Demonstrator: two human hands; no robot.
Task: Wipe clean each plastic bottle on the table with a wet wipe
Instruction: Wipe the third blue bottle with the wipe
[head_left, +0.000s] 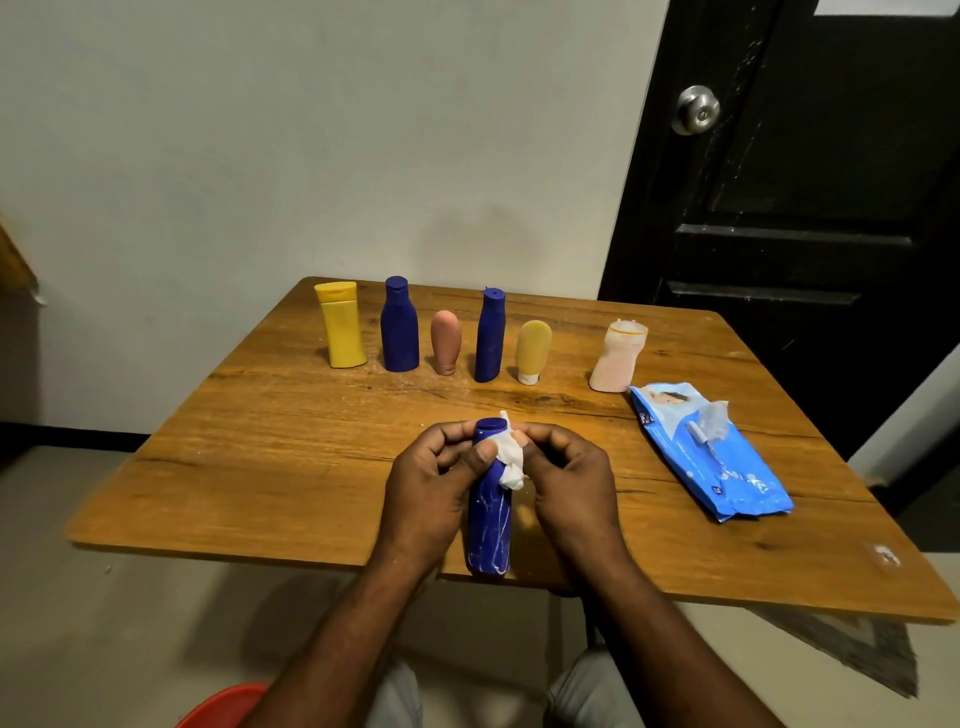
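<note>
A blue plastic bottle with white streaks stands near the table's front edge. My left hand grips its neck just under the cap. My right hand pinches a crumpled white wet wipe against the bottle's upper part. Along the back stand a yellow bottle, a blue bottle, a pink tube, a second blue bottle, a yellow tube and a pale pink bottle.
A blue wet wipe pack lies at the right on the wooden table, a wipe poking from its opening. A black door is behind at the right. A red stool shows at the bottom left.
</note>
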